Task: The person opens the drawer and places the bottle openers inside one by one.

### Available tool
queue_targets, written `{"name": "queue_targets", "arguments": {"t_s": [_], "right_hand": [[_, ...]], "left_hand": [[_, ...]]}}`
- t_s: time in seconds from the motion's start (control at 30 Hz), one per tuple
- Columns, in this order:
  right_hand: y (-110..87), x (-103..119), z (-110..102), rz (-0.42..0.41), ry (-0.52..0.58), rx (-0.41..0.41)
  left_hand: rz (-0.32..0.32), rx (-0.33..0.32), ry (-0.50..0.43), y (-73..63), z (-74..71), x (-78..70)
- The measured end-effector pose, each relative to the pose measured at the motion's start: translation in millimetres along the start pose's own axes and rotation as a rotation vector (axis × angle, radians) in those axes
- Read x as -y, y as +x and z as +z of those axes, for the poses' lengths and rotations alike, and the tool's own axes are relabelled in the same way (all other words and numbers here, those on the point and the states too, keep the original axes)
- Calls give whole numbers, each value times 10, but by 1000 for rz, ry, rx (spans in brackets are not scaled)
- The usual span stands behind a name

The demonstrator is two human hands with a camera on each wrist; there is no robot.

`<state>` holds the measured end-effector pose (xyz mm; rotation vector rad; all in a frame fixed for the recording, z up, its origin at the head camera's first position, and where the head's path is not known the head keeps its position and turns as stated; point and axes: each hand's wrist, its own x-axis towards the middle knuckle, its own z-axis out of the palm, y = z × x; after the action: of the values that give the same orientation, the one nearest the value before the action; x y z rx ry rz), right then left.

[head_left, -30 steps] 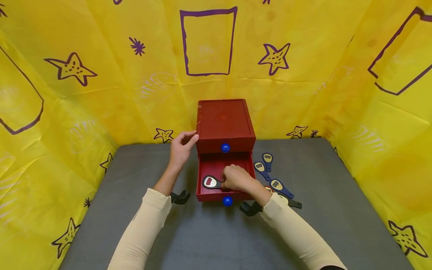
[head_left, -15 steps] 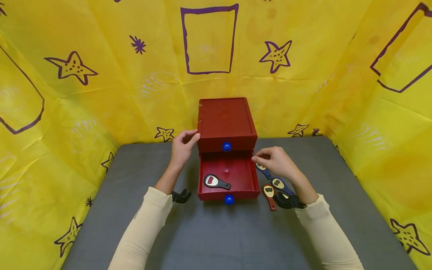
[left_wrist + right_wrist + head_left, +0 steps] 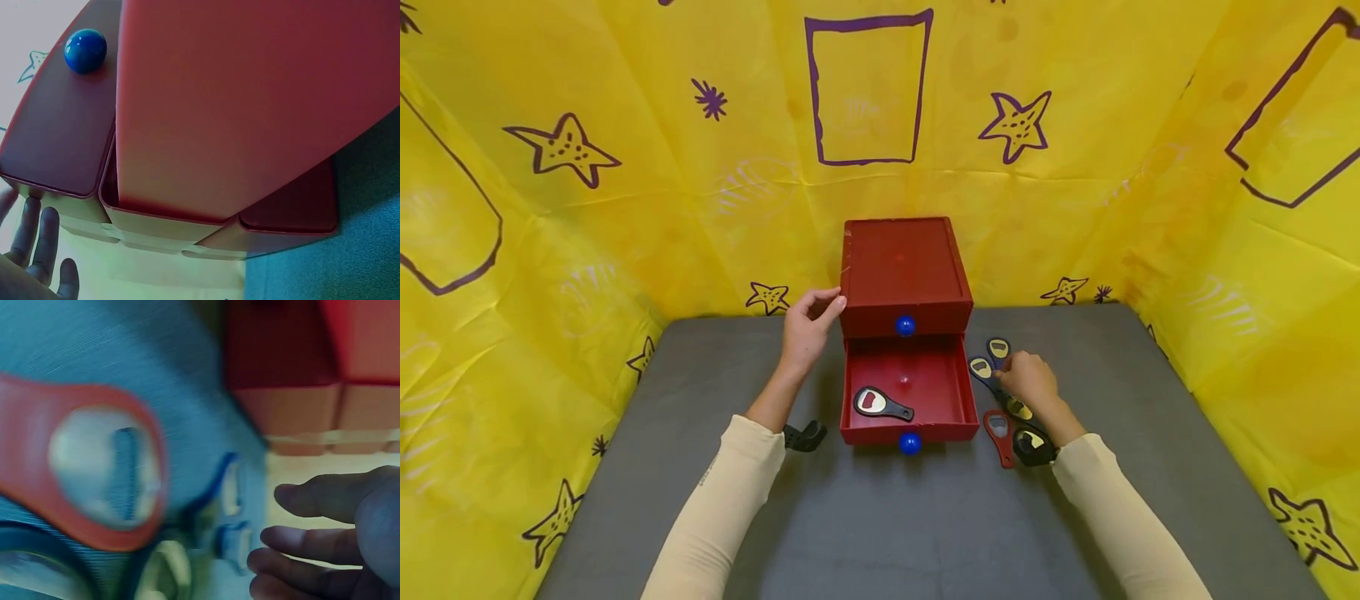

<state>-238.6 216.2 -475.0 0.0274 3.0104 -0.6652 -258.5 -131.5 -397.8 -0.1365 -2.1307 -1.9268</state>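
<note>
Touching the front left edge of the dark-red, box-shaped two-drawer cabinet (image 3: 898,262) with the left hand (image 3: 806,329), fingers loosely spread. Holding the right hand (image 3: 1033,385) low by the blue, paddle-shaped, metal-faced bottle openers (image 3: 981,368) right of the cabinet, thumb parted from close-set fingers; cannot tell whether touching one. Seen inside the cabinet's pulled-out lower drawer (image 3: 936,387): a black, paddle-shaped bottle opener (image 3: 881,404) with silvery face. Seen on the grey table (image 3: 880,525), right of the cabinet's drawer: a similarly shaped red bottle opener (image 3: 1000,430).
</note>
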Motion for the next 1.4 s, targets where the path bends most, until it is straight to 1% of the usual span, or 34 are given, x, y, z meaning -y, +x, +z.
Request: {"name": "queue_targets", "arguments": {"t_s": [0.03, 0.1, 0.23, 0.33, 0.5, 0.73, 0.93, 1.03, 1.1, 1.17, 1.27, 1.33, 1.4], "right_hand": [[9, -19, 47, 15, -13, 18], [20, -43, 125, 24, -36, 26], [28, -49, 234, 30, -71, -1], [25, -32, 276, 43, -93, -14], [24, -20, 305, 52, -103, -25], [16, -32, 306, 57, -77, -31], [25, -73, 306, 44, -38, -44], [22, -85, 272, 32, -6, -34], [18, -84, 237, 22, 7, -36], [12, -77, 195, 8, 11, -38], [6, -58, 122, 2, 17, -51], [7, -46, 72, -3, 32, -60], [9, -37, 23, -10, 49, -87]], "left_hand": [[-4, 0, 5, -22, 2, -44], [-1, 0, 8, -58, 10, -124], [24, -10, 9, -125, 30, -268], [37, -13, 2, -133, 36, -284], [37, -9, 4, -137, 28, -281], [27, -5, -5, -140, 22, -271], [29, -7, -14, -138, 25, -267], [17, -6, -21, -128, 24, -258], [21, -10, -26, -92, 16, -170], [19, -10, -25, -93, 14, -169], [31, -10, -21, -104, 15, -178], [26, -4, -18, -142, 23, -269], [25, -1, -15, -144, 26, -275]]}}
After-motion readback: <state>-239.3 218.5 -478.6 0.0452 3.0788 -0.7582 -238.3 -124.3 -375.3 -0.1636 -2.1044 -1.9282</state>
